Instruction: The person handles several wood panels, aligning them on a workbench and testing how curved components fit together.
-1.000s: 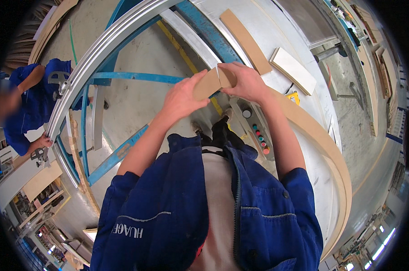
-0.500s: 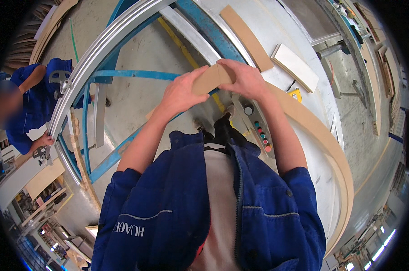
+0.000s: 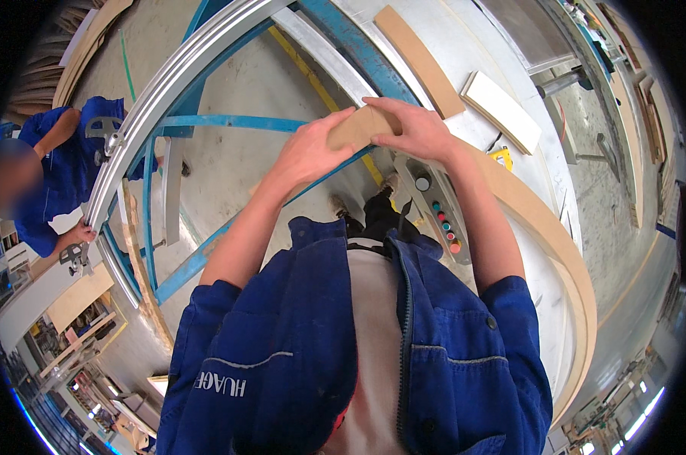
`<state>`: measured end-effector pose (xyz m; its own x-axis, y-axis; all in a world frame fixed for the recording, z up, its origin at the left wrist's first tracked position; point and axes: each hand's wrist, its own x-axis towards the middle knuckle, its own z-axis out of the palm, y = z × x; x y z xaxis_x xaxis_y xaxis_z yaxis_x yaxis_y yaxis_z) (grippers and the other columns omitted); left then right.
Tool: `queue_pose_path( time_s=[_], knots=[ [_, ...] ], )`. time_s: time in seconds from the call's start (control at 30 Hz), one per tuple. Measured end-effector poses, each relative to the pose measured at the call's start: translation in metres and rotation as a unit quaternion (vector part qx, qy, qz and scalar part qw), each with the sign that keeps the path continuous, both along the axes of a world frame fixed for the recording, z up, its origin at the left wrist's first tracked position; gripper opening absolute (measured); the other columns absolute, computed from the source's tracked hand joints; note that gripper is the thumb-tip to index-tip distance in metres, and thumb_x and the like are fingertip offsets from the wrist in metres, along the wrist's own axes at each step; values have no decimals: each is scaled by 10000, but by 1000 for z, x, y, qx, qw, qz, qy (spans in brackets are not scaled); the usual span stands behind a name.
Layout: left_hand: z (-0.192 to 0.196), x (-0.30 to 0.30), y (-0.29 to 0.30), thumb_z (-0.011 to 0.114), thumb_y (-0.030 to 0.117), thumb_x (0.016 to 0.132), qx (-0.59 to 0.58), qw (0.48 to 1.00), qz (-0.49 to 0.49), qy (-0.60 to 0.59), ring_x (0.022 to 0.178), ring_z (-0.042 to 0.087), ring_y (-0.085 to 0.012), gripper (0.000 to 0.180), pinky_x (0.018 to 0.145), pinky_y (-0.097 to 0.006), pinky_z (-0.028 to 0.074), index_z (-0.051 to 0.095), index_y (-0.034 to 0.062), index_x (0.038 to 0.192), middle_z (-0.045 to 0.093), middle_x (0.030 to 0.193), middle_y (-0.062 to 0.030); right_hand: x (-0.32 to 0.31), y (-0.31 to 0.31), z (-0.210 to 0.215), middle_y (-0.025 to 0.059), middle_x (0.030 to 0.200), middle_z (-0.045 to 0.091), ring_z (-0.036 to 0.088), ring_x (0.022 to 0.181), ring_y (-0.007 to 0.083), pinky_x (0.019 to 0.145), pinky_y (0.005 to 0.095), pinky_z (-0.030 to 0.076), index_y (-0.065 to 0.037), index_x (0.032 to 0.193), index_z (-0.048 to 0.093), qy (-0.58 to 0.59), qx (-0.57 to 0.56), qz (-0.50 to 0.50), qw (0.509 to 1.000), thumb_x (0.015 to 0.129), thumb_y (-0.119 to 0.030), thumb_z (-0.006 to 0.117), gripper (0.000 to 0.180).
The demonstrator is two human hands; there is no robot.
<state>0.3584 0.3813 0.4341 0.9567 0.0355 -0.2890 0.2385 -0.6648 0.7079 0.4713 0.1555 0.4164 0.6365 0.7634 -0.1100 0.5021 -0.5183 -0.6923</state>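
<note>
Above the grey workbench (image 3: 510,45), left hand (image 3: 309,152) and right hand (image 3: 415,129), each grip closed on curved wooden strip (image 3: 358,127)

Grey concrete floor (image 3: 229,163), blue steel frame (image 3: 221,121).

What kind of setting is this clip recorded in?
Probably a woodworking or joinery workshop: both hands hold a curved wooden strip beside a metal machine frame, with cut boards lying nearby on the machine table.
</note>
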Motion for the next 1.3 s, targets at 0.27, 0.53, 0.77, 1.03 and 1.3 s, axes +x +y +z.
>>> queue_pose_path(
  time_s=[0.27,0.53,0.77,1.03,1.3],
  knots=[
    [11,-1,-9,722,287,785,23,1000,12,13,1184,678,-374,733,1002,-431,541,583,170,1495,700,1312,-197,4,2,9,115,1300,705,704,1116,292,978,404,537,-259,1508,543,96,-37,-12,995,929,-337,614,589],
    [-2,-2,-6,734,327,761,27,999,13,-15,1163,676,-376,760,975,-461,551,586,204,1497,713,1288,-167,3,4,7,113,1229,732,713,1086,299,945,408,546,-272,1487,567,65,-22,-20,997,919,-363,625,578],
    [7,0,-8,750,325,764,31,999,-2,-13,1177,668,-382,764,981,-461,549,584,167,1493,701,1302,-189,5,5,9,123,1213,735,717,1069,307,923,416,552,-267,1459,591,75,-35,-42,996,905,-379,632,567],
    [0,-1,-7,754,329,778,49,999,-15,-11,1286,618,-363,822,1057,-458,514,513,155,1545,650,1402,-188,7,2,10,159,1261,718,669,1185,310,1035,390,506,-198,1469,606,190,52,-93,976,931,-301,604,548],
    [1,0,-10,749,300,774,30,999,-19,-34,1246,645,-365,782,1041,-438,525,554,131,1512,679,1358,-190,16,-11,-16,92,1131,722,625,979,171,909,346,505,-56,1308,708,143,140,-134,971,988,-171,564,369]
  ],
)
